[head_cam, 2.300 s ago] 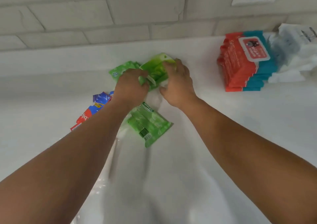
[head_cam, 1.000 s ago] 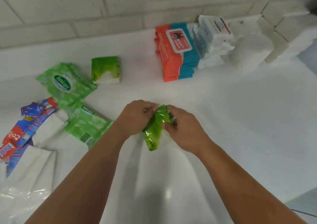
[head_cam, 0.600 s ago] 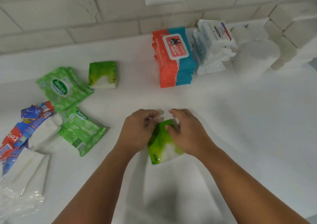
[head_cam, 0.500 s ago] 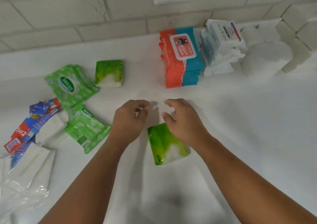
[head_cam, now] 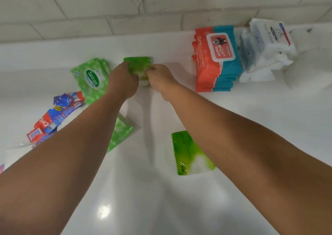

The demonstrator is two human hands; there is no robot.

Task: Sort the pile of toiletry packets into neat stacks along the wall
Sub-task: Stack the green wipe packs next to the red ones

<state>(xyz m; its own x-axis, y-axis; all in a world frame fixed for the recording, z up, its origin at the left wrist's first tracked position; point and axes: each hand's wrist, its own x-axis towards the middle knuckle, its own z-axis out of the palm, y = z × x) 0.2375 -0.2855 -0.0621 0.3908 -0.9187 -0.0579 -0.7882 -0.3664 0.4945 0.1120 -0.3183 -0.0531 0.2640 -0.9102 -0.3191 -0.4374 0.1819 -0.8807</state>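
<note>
The left hand [head_cam: 122, 81] and the right hand [head_cam: 161, 81] meet in the upper middle of the frame. Their fingers curl in from either side onto a green-and-white packet [head_cam: 137, 65], which they hold between them over the counter [head_cam: 161, 207], close to the foot of the wall [head_cam: 89, 9]. Whether it sits flat or is lifted a little cannot be told. A matching green packet [head_cam: 188, 152] lies alone in the lower middle, partly under the right forearm and well apart from the first, so that pair looks not yet stacked. At upper left a Sanicare pack [head_cam: 92, 78] lies askew just beside the left hand, and a pale green pack [head_cam: 120, 134] shows from under the left forearm. Further left, red and blue toothpaste sachets [head_cam: 53, 116] lie in a loose heap. At upper right the red-and-teal wipes [head_cam: 215, 60] stand in a squared stack against the wall, with white packets [head_cam: 265, 49] piled just beside them. By my judgement the right side is sorted, while the green packs and the sachets are left to do, so the task is roughly half done.
</note>
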